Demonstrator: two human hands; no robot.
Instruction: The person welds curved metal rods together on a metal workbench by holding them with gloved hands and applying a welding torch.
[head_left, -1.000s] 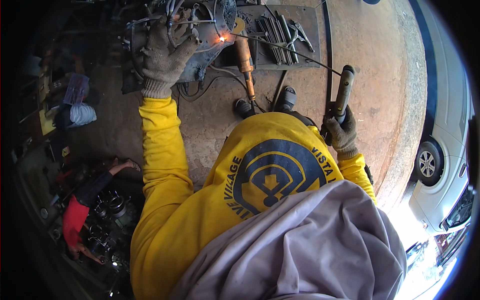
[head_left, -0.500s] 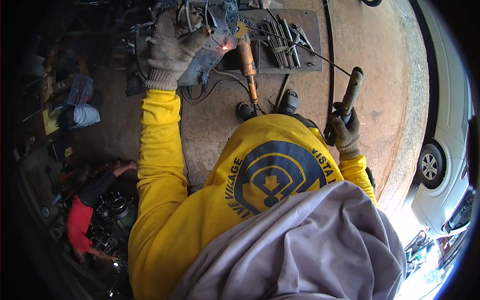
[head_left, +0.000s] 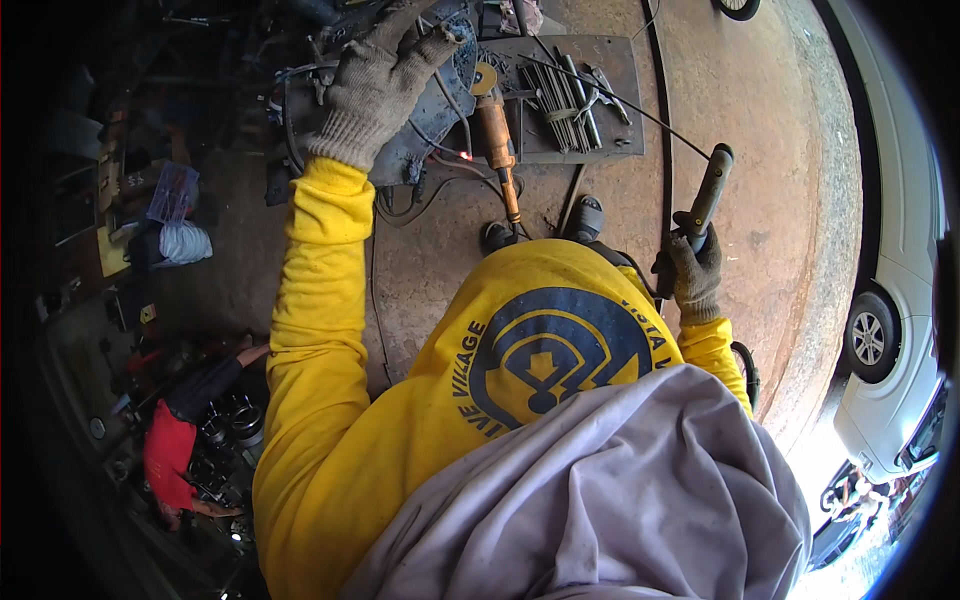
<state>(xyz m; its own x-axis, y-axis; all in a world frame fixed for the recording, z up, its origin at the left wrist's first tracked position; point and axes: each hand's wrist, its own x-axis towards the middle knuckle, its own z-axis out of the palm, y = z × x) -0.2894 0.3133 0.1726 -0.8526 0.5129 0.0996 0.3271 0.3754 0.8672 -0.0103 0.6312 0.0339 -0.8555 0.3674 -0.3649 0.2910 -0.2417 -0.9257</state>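
My left hand point(head_left: 372, 95), in a knitted work glove, is closed over a bent metal rod point(head_left: 458, 100) above the dark metal workpiece point(head_left: 395, 160). A small spot at the rod's lower end glows red. Part of the fingers is hidden at the top edge. In my right hand point(head_left: 697, 268), also gloved, is the grip of a welding electrode holder point(head_left: 711, 190). A long thin welding electrode point(head_left: 630, 103) sticks out of it toward the upper left, over the bench. Between the hands rests an orange angle grinder point(head_left: 496, 130) with a yellowish disc.
A low metal bench point(head_left: 625, 75) carries a bundle of welding electrodes point(head_left: 558, 105) and locking pliers point(head_left: 608, 95). Cables point(head_left: 400, 210) lie on the floor. A person in red point(head_left: 172, 455) is at the lower left, near metal parts. A white vehicle point(head_left: 905, 200) stands at right.
My left hand has shifted right, swinging the bent rod so its glowing end sits lower, nearer the grinder. The right hand keeps its hold on the electrode holder. The view has shifted slightly.
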